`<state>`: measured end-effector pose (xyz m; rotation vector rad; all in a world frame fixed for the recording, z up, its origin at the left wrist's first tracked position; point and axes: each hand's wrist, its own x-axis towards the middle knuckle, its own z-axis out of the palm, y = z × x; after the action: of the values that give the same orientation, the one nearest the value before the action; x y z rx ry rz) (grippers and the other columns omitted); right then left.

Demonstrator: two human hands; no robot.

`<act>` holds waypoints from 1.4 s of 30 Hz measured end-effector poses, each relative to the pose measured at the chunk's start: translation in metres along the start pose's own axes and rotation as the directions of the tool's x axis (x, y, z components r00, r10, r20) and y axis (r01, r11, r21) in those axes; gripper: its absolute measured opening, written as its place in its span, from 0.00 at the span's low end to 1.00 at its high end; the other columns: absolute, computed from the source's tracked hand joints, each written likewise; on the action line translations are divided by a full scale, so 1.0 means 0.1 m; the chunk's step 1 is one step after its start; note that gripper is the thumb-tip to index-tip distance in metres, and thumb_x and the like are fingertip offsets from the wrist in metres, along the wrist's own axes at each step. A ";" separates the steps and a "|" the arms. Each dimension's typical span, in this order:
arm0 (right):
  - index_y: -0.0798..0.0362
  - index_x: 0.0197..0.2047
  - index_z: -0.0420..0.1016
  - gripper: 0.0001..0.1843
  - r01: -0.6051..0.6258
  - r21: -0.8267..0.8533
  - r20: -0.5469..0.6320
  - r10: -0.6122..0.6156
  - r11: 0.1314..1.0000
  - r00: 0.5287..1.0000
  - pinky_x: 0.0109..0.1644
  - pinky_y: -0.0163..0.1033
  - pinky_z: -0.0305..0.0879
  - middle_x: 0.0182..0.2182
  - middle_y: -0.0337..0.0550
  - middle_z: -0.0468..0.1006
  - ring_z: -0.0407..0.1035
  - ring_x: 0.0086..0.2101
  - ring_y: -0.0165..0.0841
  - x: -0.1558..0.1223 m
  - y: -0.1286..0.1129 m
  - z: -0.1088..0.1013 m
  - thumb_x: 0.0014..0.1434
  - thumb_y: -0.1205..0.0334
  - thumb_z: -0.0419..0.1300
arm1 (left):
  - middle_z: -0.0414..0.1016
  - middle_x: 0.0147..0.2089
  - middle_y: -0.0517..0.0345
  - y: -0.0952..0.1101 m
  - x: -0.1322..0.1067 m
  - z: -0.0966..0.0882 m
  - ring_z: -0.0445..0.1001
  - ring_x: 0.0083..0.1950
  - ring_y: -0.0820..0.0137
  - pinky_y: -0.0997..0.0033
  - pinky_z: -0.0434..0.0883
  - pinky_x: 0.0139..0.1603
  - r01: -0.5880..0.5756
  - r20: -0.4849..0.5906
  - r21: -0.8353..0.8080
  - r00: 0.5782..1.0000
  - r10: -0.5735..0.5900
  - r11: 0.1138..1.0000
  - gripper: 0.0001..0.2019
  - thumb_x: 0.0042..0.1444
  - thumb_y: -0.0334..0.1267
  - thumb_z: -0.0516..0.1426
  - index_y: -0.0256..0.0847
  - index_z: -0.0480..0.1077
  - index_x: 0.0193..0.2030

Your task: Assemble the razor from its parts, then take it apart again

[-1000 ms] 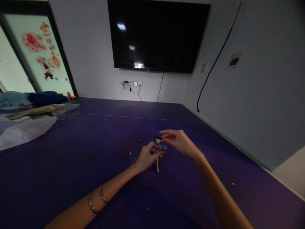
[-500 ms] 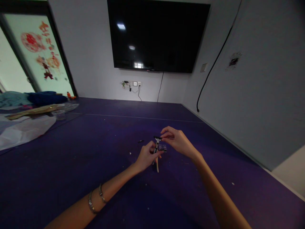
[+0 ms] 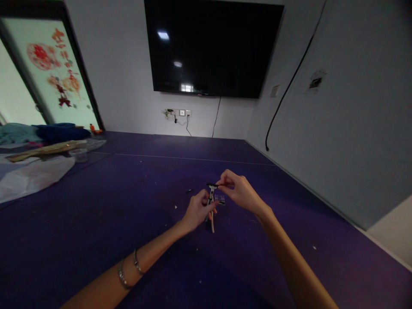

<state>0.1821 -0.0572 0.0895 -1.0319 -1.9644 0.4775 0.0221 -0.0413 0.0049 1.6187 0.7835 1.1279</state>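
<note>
My left hand [image 3: 197,210] is closed around the handle of a small razor [image 3: 211,210], holding it upright above the purple floor. My right hand [image 3: 240,191] pinches the razor's black head [image 3: 212,185] at the top with thumb and fingertips. Just under the right hand lies a small clear blade holder [image 3: 220,198] on the floor. Two bracelets [image 3: 128,268] circle my left wrist.
A tiny dark piece [image 3: 190,190] lies on the purple mat [image 3: 96,223] left of the hands. A big black TV [image 3: 210,47] hangs on the far wall. Plastic sheeting [image 3: 28,178], wooden boards and blue cloth lie at the left. A grey wall [image 3: 347,128] runs along the right.
My right hand's fingers have curled from stretched out into a pinch on the razor's head. The left hand has stayed put on the handle.
</note>
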 end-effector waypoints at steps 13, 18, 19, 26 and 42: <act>0.51 0.39 0.69 0.08 -0.056 -0.044 -0.128 0.050 0.997 0.990 0.39 0.35 0.66 0.36 0.43 0.77 0.72 0.35 0.31 0.05 0.17 0.03 0.54 0.61 0.58 | 0.76 0.29 0.57 0.03 0.14 -0.14 0.74 0.23 0.71 0.75 0.66 0.24 -0.035 -0.139 -0.056 0.990 0.027 0.998 0.15 0.49 0.44 0.60 0.39 0.58 0.31; 0.54 0.33 0.74 0.09 -0.125 -0.134 -0.013 0.124 0.983 0.992 0.34 0.34 0.63 0.27 0.42 0.77 0.70 0.29 0.30 0.05 0.29 0.06 0.55 0.59 0.56 | 0.77 0.39 0.48 0.13 0.25 -0.28 0.77 0.40 0.64 0.66 0.70 0.41 -0.038 -0.231 -0.070 0.973 0.021 0.997 0.14 0.50 0.45 0.59 0.35 0.69 0.35; 0.55 0.33 0.75 0.10 -0.132 -0.138 0.030 0.138 0.982 0.990 0.33 0.34 0.62 0.27 0.42 0.77 0.70 0.28 0.30 0.05 0.29 0.09 0.56 0.58 0.56 | 0.77 0.41 0.47 0.15 0.26 -0.30 0.76 0.43 0.63 0.64 0.69 0.45 -0.042 -0.228 -0.069 0.973 0.025 0.997 0.14 0.50 0.45 0.59 0.34 0.71 0.36; 0.56 0.34 0.74 0.15 -0.127 -0.032 0.252 0.131 0.991 0.959 0.27 0.31 0.57 0.25 0.38 0.73 0.63 0.24 0.26 0.03 0.26 0.38 0.57 0.53 0.54 | 0.77 0.46 0.47 0.26 0.23 -0.29 0.73 0.49 0.62 0.62 0.65 0.53 0.007 -0.146 -0.117 0.989 -0.024 0.993 0.16 0.50 0.44 0.59 0.34 0.75 0.40; 0.56 0.15 0.68 0.20 -0.426 -0.209 -0.014 0.433 0.880 0.901 0.22 0.32 0.47 0.12 0.36 0.60 0.58 0.18 0.25 0.00 0.52 0.80 0.53 0.56 0.53 | 0.72 0.49 0.42 0.23 0.49 -0.85 0.71 0.49 0.60 0.68 0.66 0.39 0.283 -0.349 0.051 0.904 -0.249 0.958 0.18 0.52 0.46 0.55 0.34 0.70 0.44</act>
<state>0.1413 -0.0230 0.0103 -1.6212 -1.8379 0.5373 -0.0399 0.0249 0.0494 1.3582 1.2661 1.1959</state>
